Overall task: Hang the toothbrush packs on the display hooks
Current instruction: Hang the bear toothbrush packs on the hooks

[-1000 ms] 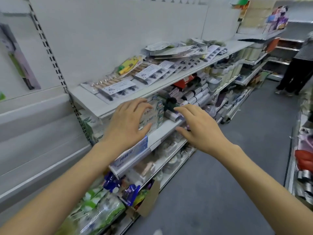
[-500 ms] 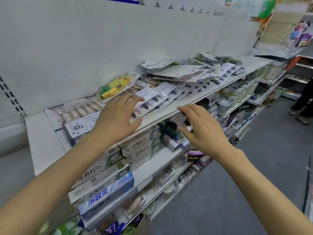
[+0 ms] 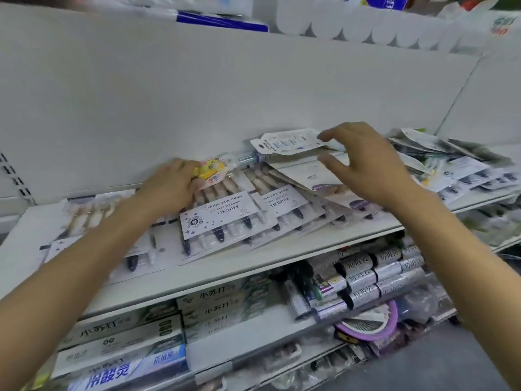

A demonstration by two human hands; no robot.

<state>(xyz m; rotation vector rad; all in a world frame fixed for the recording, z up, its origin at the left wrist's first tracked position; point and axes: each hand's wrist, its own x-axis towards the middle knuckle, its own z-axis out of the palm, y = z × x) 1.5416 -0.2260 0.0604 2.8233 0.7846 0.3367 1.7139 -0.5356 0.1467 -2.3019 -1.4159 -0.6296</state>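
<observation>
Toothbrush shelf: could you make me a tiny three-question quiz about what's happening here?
1. True or false: the left hand is on the yellow pack.
2. The right hand is: A) gripping a toothpaste box, B) spread open beside a white pack, C) out of view.
3. Fill in: the toothbrush packs lie flat on the ____.

Key: 1 true; 2 B; 3 shelf.

Toothbrush packs [image 3: 225, 218] crowd the shelf [image 3: 282, 261] — back panel [image 3: 253, 94] bare.
</observation>
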